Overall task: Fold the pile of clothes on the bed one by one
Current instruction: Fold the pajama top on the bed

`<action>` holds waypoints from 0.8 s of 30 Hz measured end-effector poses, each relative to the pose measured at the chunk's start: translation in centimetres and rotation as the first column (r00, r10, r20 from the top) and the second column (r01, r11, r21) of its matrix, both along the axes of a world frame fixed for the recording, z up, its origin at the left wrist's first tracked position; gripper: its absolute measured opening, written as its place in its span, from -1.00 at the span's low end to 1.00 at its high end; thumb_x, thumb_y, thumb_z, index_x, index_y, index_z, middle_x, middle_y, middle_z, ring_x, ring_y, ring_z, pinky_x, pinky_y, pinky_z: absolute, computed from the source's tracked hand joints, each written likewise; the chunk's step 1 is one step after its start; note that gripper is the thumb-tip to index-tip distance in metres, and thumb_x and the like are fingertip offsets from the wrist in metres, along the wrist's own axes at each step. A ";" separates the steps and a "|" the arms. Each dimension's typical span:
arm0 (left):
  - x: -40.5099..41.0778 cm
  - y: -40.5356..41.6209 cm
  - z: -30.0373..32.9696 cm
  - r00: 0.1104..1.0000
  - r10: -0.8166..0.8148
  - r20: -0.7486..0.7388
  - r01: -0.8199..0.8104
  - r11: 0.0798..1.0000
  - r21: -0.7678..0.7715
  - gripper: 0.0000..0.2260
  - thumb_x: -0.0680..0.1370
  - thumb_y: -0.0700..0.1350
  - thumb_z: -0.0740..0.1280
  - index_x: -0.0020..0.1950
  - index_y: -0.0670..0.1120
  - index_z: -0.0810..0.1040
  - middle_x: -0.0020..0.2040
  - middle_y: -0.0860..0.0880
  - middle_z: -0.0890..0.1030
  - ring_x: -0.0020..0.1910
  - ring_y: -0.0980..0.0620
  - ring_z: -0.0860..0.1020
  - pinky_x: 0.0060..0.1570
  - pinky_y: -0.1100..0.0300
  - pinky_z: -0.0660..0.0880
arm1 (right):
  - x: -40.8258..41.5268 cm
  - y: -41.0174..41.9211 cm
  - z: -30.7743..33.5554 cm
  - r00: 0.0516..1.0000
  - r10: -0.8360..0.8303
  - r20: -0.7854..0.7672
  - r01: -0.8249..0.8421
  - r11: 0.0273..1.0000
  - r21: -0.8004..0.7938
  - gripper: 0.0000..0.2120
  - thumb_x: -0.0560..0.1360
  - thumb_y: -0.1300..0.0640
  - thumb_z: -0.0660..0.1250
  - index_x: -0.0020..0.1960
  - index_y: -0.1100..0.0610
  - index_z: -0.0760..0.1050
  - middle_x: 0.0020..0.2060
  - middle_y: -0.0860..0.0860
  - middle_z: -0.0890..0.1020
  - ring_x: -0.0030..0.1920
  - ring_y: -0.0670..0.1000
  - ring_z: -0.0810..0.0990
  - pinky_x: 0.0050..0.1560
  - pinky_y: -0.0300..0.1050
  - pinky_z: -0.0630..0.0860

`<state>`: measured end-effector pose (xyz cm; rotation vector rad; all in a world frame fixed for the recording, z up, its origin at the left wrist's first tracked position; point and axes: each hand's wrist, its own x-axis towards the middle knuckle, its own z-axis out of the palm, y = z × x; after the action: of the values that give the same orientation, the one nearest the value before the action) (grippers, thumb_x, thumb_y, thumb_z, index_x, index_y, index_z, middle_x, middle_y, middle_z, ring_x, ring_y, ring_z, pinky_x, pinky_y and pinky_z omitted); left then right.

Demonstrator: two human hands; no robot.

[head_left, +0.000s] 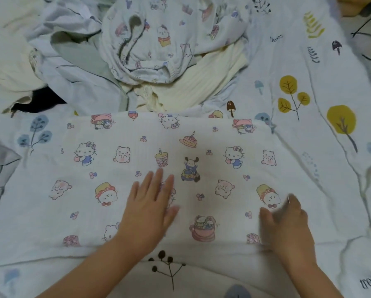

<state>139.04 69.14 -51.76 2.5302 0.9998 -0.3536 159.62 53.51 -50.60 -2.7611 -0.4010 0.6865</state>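
Spread over the bed is a pale sheet (330, 147) printed with trees, leaves and mushrooms, and it fills the view from the near edge outward. Nearest the camera, two bare forearms reach forward onto a white cartoon-print garment (137, 151) that lies flat and smooth across the middle of the bed, its far edge folded into a straight line. On it the left hand (150, 203) rests palm down, fingers (158, 181) straight and slightly spread, pressing the cloth. To its right, the right hand (285, 220) sits at the garment's near right part; it is blurred, so whether its fingers pinch the fabric or merely touch it cannot be told. Beyond the folded edge lies the unfolded pile of clothes (137, 61): a crumpled piece in the same cartoon print on top, a cream ribbed piece (201, 82) beneath it, pale blue fabric (72, 50) to the left, and something black (40, 102) at the pile's left foot
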 end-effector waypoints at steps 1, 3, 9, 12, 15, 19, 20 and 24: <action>0.2 -0.4 0.1 0.998 -0.064 0.016 0.064 0.998 0.004 -0.43 0.56 0.18 -0.09 0.44 -0.11 0.31 0.44 -0.19 0.28 0.38 -0.25 0.32 0.28 -0.16 0.28 | 0.4 -0.1 0.1 0.992 -0.077 -0.099 0.076 0.997 -0.011 -0.66 0.44 0.02 0.31 0.10 0.20 0.35 -0.08 0.10 0.51 -0.10 0.14 0.46 -0.14 -0.04 0.36; 0.3 -1.0 -0.1 0.992 -0.129 0.005 0.129 0.991 -0.036 -0.48 0.56 0.16 -0.02 0.49 -0.01 0.17 0.51 -0.14 0.09 0.45 -0.26 0.17 0.36 -0.14 0.14 | 1.2 -0.3 0.4 0.949 -0.148 -0.279 0.156 0.988 0.006 -0.77 0.43 0.03 0.36 -0.11 0.18 0.43 -0.22 0.03 0.55 -0.13 0.10 0.50 -0.09 -0.04 0.43; -0.2 0.1 -1.2 0.995 -0.084 0.045 0.089 0.989 -0.117 -0.47 0.62 0.12 0.03 0.51 0.14 -0.14 0.46 0.09 -0.36 0.52 -0.01 -0.21 0.46 0.10 -0.16 | 0.6 1.8 4.4 0.840 -0.165 -0.516 0.314 0.925 0.215 -0.90 0.38 0.29 0.42 -0.22 0.12 0.57 -0.34 0.01 0.68 -0.26 0.07 0.65 -0.29 -0.12 0.53; -0.6 1.5 1.0 0.975 0.108 0.196 -0.050 0.960 -0.277 -0.58 0.62 -0.01 0.14 0.48 0.03 0.21 0.53 0.04 0.08 0.47 0.12 0.14 0.33 0.44 0.03 | -1.6 4.2 7.3 0.974 0.005 -0.226 0.059 0.960 0.275 -0.88 0.34 0.20 0.42 -0.24 0.03 0.50 -0.32 -0.08 0.61 -0.25 -0.01 0.58 -0.26 -0.09 0.50; -1.8 3.4 4.0 0.889 0.381 0.255 -0.238 0.859 -0.454 -0.70 0.60 -0.04 0.18 0.34 0.09 0.42 0.30 0.11 0.45 0.11 0.26 0.42 -0.09 0.72 0.21 | -6.2 7.1 10.8 0.980 0.198 -0.023 -0.182 0.936 0.302 -0.79 0.37 0.14 0.37 -0.27 -0.07 0.35 -0.36 -0.21 0.49 -0.36 -0.21 0.45 -0.45 -0.30 0.30; -3.9 6.4 8.0 0.687 0.618 0.383 -0.299 0.721 -0.625 -0.83 0.59 0.00 0.16 0.08 0.22 0.50 0.09 0.19 0.59 -0.03 0.30 0.56 -0.06 0.44 0.46 | -12.2 11.5 12.8 0.852 0.502 0.149 -0.524 0.820 0.229 -0.81 0.44 0.08 0.30 -0.09 -0.06 0.27 -0.36 -0.20 0.41 -0.39 -0.18 0.39 -0.40 -0.34 0.30; -4.4 7.2 8.7 0.621 0.680 0.390 -0.305 0.668 -0.679 -0.82 0.59 0.04 0.13 0.06 0.22 0.51 0.05 0.17 0.62 -0.04 0.25 0.59 0.00 0.31 0.49 | -13.8 12.5 12.6 0.824 0.544 0.157 -0.566 0.799 0.204 -0.82 0.47 0.08 0.28 -0.02 -0.04 0.27 -0.31 -0.17 0.43 -0.33 -0.11 0.44 -0.31 -0.29 0.37; -7.1 10.6 10.0 0.415 0.877 0.242 -0.254 0.367 -0.895 -0.62 0.59 0.19 0.00 0.07 0.11 0.58 -0.09 0.05 0.68 -0.19 0.07 0.64 -0.18 0.17 0.56 | -19.3 16.2 11.1 0.708 0.659 0.256 -0.700 0.704 0.123 -0.74 0.45 0.17 0.32 0.11 0.07 0.38 -0.08 0.03 0.58 -0.15 0.02 0.58 -0.36 -0.23 0.28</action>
<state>131.90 79.74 -41.79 1.0990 1.0772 0.4011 140.35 69.71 -39.52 -2.4271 -1.5090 0.4671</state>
